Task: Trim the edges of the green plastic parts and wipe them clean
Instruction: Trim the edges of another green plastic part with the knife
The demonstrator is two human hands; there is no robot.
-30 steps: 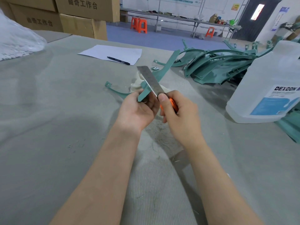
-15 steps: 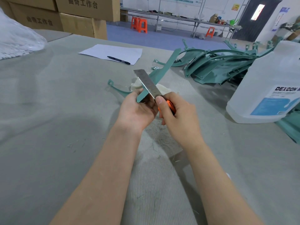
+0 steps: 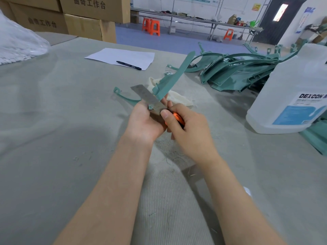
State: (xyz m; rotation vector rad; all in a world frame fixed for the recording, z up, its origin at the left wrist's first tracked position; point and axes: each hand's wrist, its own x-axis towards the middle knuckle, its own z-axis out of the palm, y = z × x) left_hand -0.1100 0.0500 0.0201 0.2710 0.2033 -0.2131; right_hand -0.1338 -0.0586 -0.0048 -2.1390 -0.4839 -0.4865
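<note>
The person's left hand [image 3: 143, 121] is curled around the lower end of one green plastic part [image 3: 170, 80], holding it up over the middle of the surface [image 3: 53, 121]. The part is a long, narrow strip. Its long axis rises from the hand and slants away toward the far right corner, ending in a pointed tip. A thin curved arm of it runs out the other way, toward the left edge, and ends in a small loop.

The right hand [image 3: 189, 133] is clamped on an orange-handled knife [image 3: 177, 119], thumb pressed at the base of the blade. The flat steel blade points up and left, crossing the part just above the left hand's fingers. The two hands are touching.

A cream cloth [image 3: 178, 98] lies on the surface just beyond them. More green parts [image 3: 237, 75] are heaped toward the far right corner, and a large clear bottle [image 3: 290, 89] stands at the right edge. A sheet of paper [image 3: 120, 56] with a pen [image 3: 128, 65] on it lies near the far edge.
</note>
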